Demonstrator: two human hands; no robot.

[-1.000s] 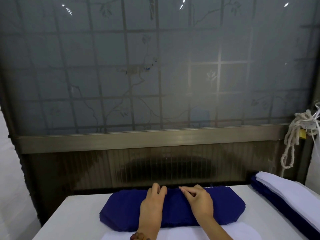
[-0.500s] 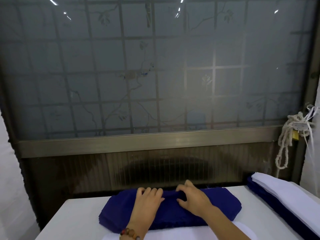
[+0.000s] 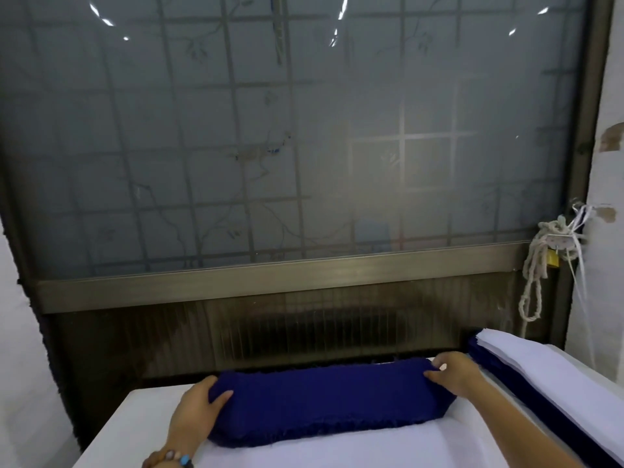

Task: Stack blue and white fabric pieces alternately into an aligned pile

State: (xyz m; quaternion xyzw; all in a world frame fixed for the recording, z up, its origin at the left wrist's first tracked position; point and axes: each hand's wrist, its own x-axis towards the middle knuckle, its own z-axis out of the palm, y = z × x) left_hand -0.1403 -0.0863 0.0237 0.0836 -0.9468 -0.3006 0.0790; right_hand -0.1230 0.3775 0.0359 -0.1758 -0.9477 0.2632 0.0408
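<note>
A thick pile of dark blue fabric pieces (image 3: 324, 400) lies across the white table, long side left to right. My left hand (image 3: 196, 412) grips its left end, thumb on top and fingers hidden behind the edge. At the right end my right hand (image 3: 450, 369) pinches the top blue piece. A white fabric piece (image 3: 320, 450) lies flat in front of the blue pile at the bottom of the view.
A long stack of white pieces over blue ones (image 3: 553, 383) runs along the table's right side. Behind the table (image 3: 128, 417) stands a frosted glass panel with a metal rail (image 3: 270, 282). A knotted rope (image 3: 537, 265) hangs at the right wall.
Both hands slid apart from the middle of the blue pile to its two ends. The head camera has come closer and tilted slightly.
</note>
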